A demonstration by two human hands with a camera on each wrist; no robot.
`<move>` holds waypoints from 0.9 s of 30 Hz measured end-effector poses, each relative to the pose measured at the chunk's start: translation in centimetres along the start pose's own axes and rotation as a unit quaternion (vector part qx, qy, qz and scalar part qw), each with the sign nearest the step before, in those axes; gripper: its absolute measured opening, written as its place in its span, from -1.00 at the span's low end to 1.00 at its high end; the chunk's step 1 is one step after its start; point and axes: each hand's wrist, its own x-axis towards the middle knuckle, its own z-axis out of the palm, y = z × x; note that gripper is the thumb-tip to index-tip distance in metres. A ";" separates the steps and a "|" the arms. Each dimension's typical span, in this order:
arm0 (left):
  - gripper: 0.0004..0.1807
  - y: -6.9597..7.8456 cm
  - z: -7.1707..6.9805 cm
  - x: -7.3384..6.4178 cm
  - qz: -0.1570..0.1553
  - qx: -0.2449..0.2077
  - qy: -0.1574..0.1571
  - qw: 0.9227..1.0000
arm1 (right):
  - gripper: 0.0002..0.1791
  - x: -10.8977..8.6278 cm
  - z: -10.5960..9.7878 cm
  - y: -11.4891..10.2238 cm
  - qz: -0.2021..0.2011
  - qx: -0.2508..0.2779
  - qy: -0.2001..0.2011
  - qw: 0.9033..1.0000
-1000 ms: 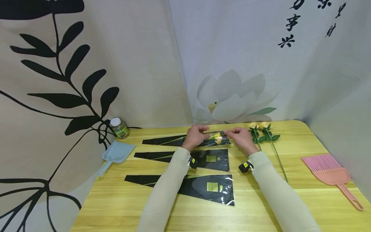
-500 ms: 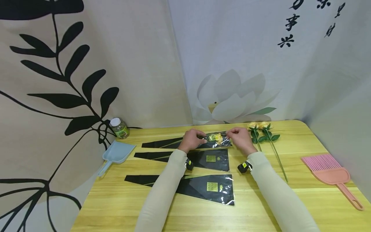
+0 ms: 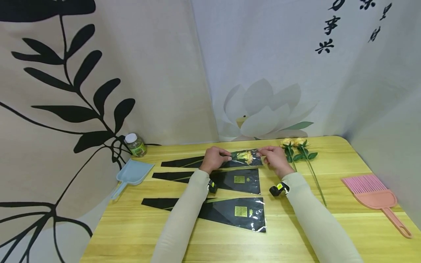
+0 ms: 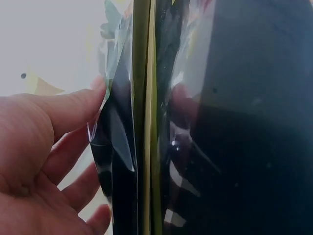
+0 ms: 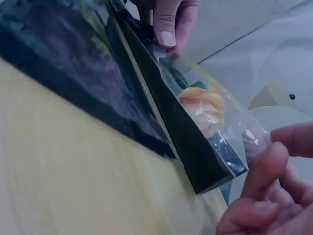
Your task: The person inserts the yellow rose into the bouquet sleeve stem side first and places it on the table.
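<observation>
The farthest black flower sleeve (image 3: 187, 161), with a clear film front, lies across the back of the table. A yellowish artificial rose (image 5: 203, 110) is inside it near the wide end. My left hand (image 3: 213, 159) pinches the sleeve's far edge between thumb and fingers, beside the flower's leaves. At the wide right end, my right hand (image 3: 275, 159) pinches the clear film at the corner with thumb and forefinger. Two loose roses (image 3: 300, 143) with green stems lie just right of that hand. The left wrist view shows a gold stripe (image 4: 148, 122) along the sleeve.
Two more black sleeves, a middle one (image 3: 238, 180) and a near one (image 3: 227, 215), lie toward the front. A blue dustpan (image 3: 134, 172) and a white-capped jar (image 3: 136, 146) stand at the left. A pink brush (image 3: 376, 197) lies at the right.
My left hand has slid left along the sleeve, uncovering more of the rose inside. My right hand stays at the wide end, with only a slight shift.
</observation>
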 end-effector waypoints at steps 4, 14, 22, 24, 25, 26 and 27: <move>-0.87 -0.3 -0.2 0.0 -0.001 -0.012 0.003 1.000 | -0.61 0.2 -0.1 0.2 0.006 0.030 -0.002 1.000; -0.80 -0.4 -0.8 -0.5 0.001 -0.035 -0.013 0.999 | -0.59 -0.1 -0.2 0.1 -0.001 0.008 0.000 1.000; -0.77 -0.6 -1.3 -0.7 0.001 -0.019 -0.008 1.000 | -0.60 -0.6 -0.7 -0.3 -0.024 -0.064 0.014 0.998; -0.76 -0.6 -1.5 -0.8 0.003 -0.025 -0.009 1.000 | -0.61 -0.6 -0.9 -0.1 -0.036 -0.082 0.017 0.996; -0.76 -0.5 -1.7 -0.9 0.005 -0.026 -0.009 1.000 | -0.61 -0.6 -0.9 -0.1 -0.041 -0.089 0.016 0.995; -0.75 -0.5 -1.8 -1.1 0.007 -0.025 -0.008 1.000 | -0.62 -0.6 -1.0 0.0 -0.048 -0.094 0.015 0.994; -0.74 -0.6 -2.0 -1.2 0.009 -0.023 -0.007 1.000 | -0.62 -0.7 -1.1 0.0 -0.054 -0.099 0.015 0.993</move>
